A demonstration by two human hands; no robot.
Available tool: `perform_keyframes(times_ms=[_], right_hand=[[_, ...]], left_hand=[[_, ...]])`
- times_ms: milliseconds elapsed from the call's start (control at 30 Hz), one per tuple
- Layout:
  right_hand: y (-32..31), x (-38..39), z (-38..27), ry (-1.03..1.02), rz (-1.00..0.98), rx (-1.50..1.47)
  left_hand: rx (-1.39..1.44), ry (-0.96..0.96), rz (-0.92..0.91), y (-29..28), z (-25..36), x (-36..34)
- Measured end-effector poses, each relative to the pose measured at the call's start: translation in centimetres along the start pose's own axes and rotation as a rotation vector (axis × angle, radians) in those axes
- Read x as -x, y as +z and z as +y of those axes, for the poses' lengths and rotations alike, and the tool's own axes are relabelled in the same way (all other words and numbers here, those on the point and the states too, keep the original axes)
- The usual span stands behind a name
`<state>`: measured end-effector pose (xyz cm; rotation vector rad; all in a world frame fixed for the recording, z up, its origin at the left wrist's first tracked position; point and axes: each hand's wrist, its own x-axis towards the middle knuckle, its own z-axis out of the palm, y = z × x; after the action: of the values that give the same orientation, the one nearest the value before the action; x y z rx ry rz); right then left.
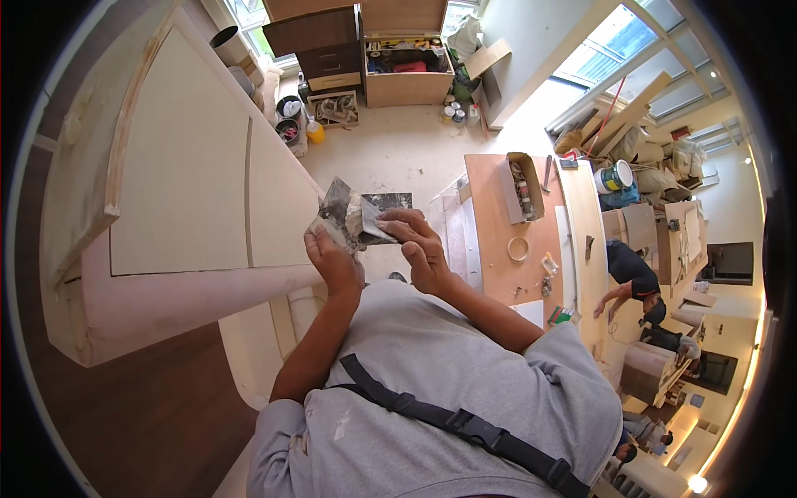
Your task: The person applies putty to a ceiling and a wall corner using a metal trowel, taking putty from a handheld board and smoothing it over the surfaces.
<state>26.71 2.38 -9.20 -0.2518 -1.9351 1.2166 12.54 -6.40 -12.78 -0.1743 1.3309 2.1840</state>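
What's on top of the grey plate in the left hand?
A whitish lump of paste, beside the blade in the right hand. Grey plate surface beneath the paste is covered.

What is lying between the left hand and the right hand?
In the head view, whitish paste and grey blades lie between the left hand and right hand.
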Motion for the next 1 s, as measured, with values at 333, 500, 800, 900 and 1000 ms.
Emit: perform_keyframes(times_ms=[333, 500, 800, 900, 1000], right_hand=[[-4.2, 1.7, 5.1, 0.223, -0.182, 0.498], [-8.5, -2.3, 0.4, -0.081, -0.298, 0.454], [-7.4, -4.9, -4.1, -0.315, -0.706, 0.605], [-7.7, -5.9, -4.5, -0.287, -0.834, 0.614], [-8.5, -7.2, -5.8, -0.257, -0.839, 0.609]], left_hand=[[0.046, -0.054, -0.008, 0.7, 2.6, 1.0], [-0.211, -0.24, -0.344, -0.6, 5.2, -2.3], [-0.252, -0.353, -0.48, 0.9, 6.0, -2.0], [-0.301, -0.362, -0.504, 0.1, 5.8, -2.1], [-0.359, -0.348, -0.496, -0.3, 5.7, -2.3]])
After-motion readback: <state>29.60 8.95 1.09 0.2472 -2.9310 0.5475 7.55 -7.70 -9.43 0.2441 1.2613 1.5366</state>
